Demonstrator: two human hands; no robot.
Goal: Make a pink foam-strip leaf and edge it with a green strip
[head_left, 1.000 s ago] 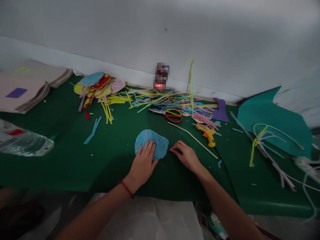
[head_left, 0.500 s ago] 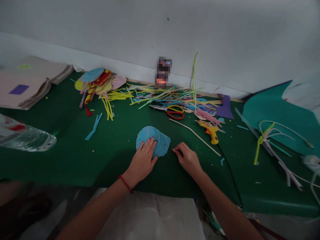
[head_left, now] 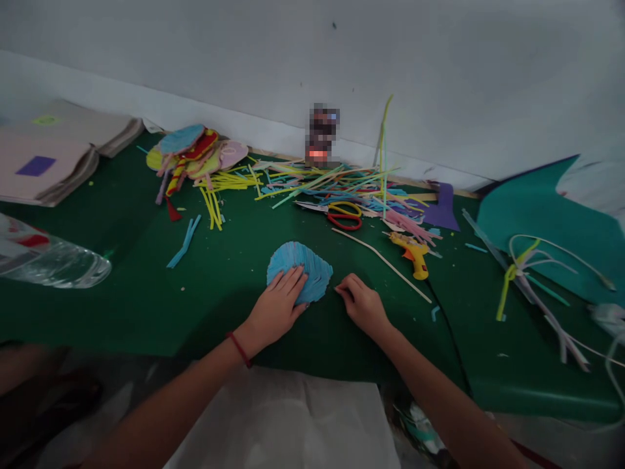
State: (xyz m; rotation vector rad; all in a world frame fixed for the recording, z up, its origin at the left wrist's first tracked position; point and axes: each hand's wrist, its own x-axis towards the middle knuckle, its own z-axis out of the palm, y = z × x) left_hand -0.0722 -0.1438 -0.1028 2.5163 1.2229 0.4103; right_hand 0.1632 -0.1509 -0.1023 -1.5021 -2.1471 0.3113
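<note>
Barely shifted, left hand (head_left: 276, 309) stayed spread flat on the blue leaf (head_left: 312, 268) on the surface (head_left: 146, 306), right hand (head_left: 362, 304) curled beside it, grip unclear, while a bottle (head_left: 53, 262), contents unclear, lay cut off.

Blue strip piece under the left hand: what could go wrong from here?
1. The left hand covers only the near part of the blue strip piece; far strips might lift.
2. The glue gun lies beside the right hand, its cord near that forearm: a snag could drag it.
</note>
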